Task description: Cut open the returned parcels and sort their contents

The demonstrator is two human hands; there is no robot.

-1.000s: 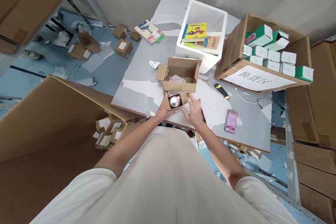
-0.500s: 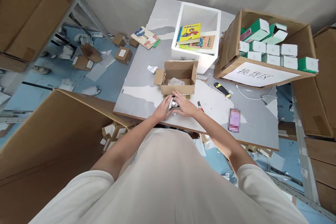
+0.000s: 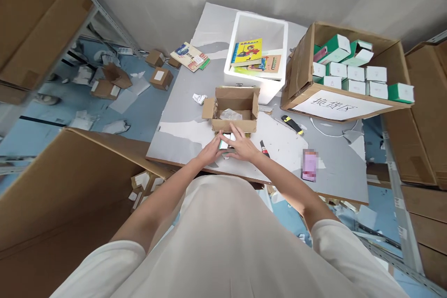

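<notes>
My left hand [image 3: 210, 150] grips the left side of a small white-and-green box [image 3: 224, 142] at the table's front edge. From the other side, my right hand [image 3: 243, 146] closes on the same box, its fingers lying over the white end flaps. Much of the box is hidden under my fingers. Just beyond my hands stands an open brown cardboard box [image 3: 234, 125] with clear plastic wrap [image 3: 231, 114] inside. A red-and-black cutter [image 3: 264, 149] lies just right of my right hand.
A white foam box [image 3: 256, 83] with books stands behind. To its right, a large carton [image 3: 296, 74] holds several green-and-white boxes. A yellow-and-black utility knife [image 3: 292, 125] and a pixelated pink item [image 3: 309, 165] lie on the table [image 3: 279, 163]. Left is a big open carton [image 3: 70, 186].
White flaps now cover the small box's end, where a shiny silver thing showed before. My fingers have shifted over it. The whole view has tilted slightly.
</notes>
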